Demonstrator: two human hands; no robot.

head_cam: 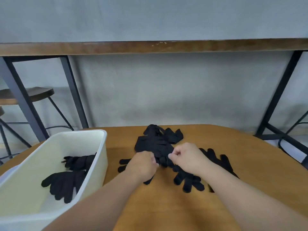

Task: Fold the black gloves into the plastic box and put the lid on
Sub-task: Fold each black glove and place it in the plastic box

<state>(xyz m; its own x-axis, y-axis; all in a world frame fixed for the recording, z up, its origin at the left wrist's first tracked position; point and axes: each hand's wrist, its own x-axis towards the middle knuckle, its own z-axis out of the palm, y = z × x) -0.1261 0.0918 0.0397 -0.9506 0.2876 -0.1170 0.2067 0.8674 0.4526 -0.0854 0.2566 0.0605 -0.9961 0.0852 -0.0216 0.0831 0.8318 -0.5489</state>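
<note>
Gloves [155,145], black and soft-knit, lie heaped mid-table where our left hand [143,165] and right hand [186,158] both pinch 1 of them into a fold. We judge the task partly done: 2 bundles [66,179] already sit in the smooth pale plastic box [100,165] at left, several remain loose on the wooden table [166,205], and we can't make out a lid for sure.

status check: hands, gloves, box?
Left hand and right hand both grip the black fabric glove pile on the wooden table. White plastic box open, gloves inside, lid off. Nothing blocking.
</note>
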